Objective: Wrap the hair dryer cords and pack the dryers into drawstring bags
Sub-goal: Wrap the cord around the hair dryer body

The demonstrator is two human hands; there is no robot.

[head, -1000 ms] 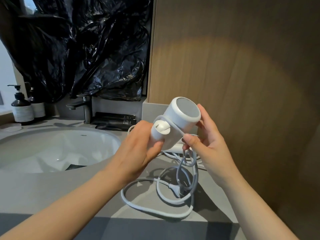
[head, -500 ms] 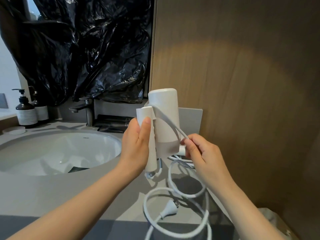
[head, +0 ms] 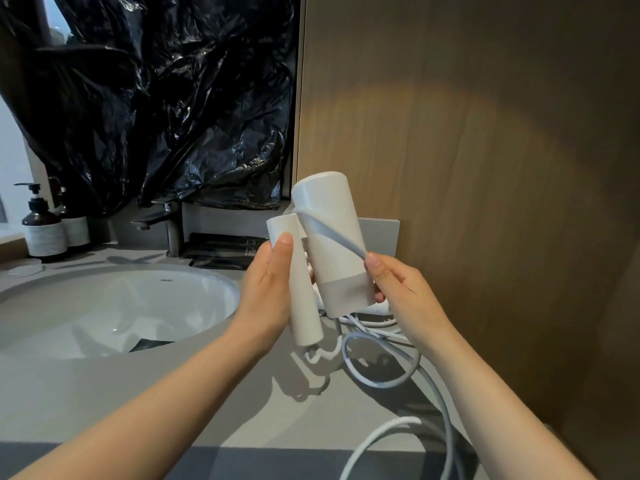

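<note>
A white hair dryer point(head: 329, 237) is held upright above the grey counter, its handle folded down beside the barrel. My left hand point(head: 268, 289) grips the folded handle, thumb lying along it. My right hand point(head: 398, 289) pinches the white cord point(head: 332, 232) and holds it taut; one turn of it slants across the barrel. The rest of the cord point(head: 381, 365) hangs in loose loops under the dryer and runs off the bottom edge. No drawstring bag is clearly in view.
A white sink basin point(head: 114, 306) is set in the counter point(head: 104, 393) at left, with a faucet point(head: 162, 223) behind it and dark pump bottles point(head: 43, 230) at far left. Black plastic sheeting point(head: 156, 98) hangs behind. A wooden wall panel point(head: 485, 168) stands close on the right.
The dryer was turned from facing me to standing upright and lifted slightly. My right hand drew the cord diagonally across the barrel, pulling the loose loops and plug lower and out of view.
</note>
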